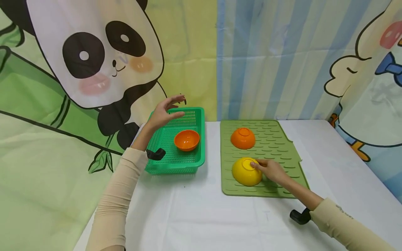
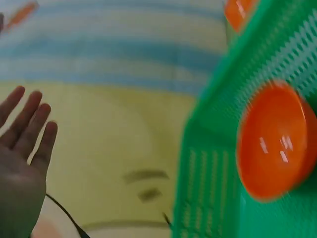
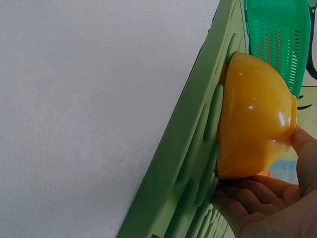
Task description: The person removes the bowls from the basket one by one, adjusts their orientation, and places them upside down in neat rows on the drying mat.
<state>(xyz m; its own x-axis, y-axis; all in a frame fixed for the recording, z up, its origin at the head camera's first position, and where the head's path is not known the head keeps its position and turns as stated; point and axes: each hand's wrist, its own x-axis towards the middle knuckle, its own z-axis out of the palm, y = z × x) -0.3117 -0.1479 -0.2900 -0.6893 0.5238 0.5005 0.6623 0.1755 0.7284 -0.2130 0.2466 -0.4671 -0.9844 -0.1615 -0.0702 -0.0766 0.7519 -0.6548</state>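
On the green ribbed mat (image 1: 270,130), a yellow bowl (image 1: 245,176) lies upside down near the front edge. My right hand (image 1: 274,170) grips it from the right, thumb on the bowl's foot ring and fingers at the rim, as the right wrist view shows. Behind it, an orange bowl (image 1: 242,140) also rests upside down on the mat. Another orange bowl (image 2: 272,144) sits right side up inside the green perforated basket (image 1: 201,139). Above the basket's back left part, my left hand (image 1: 164,113) hovers with spread fingers and holds nothing.
A white cloth (image 1: 201,216) covers the table. Behind stands a curtain (image 1: 257,59) with a printed panda and blue stripes, close to the basket and the mat. A dark camera mount (image 1: 156,154) on the left wrist hangs over the basket.
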